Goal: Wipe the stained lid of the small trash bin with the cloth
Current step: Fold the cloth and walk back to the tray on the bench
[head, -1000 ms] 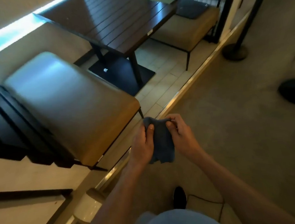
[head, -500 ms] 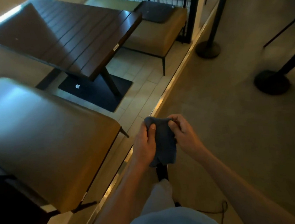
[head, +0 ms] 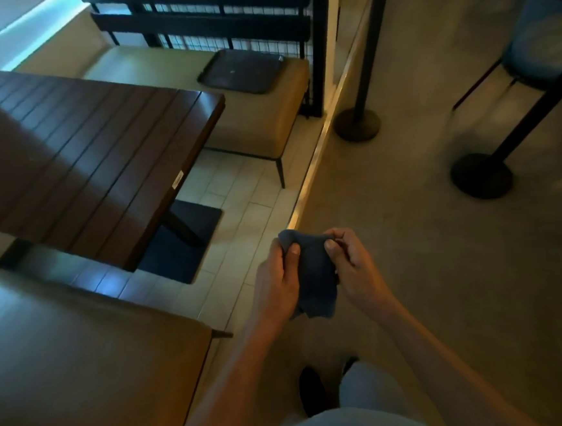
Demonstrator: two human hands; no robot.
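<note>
A dark blue cloth point(head: 314, 274) hangs bunched between both hands in front of my body, above the grey floor. My left hand point(head: 275, 280) grips its left side, thumb on top. My right hand point(head: 354, 267) pinches its upper right corner with thumb and fingers. No small trash bin or lid shows in this view.
A dark slatted wooden table point(head: 83, 154) stands at the left between two tan cushioned benches point(head: 258, 113) point(head: 66, 364); a dark tray point(head: 241, 69) lies on the far bench. A metal floor strip point(head: 316, 163) edges the tiled area. Black round-based posts point(head: 356, 124) point(head: 481, 175) and a stool point(head: 543, 54) stand at the right.
The view has moved forward past the near bench toward the table and far bench. Both hands keep hold of the cloth in the same way.
</note>
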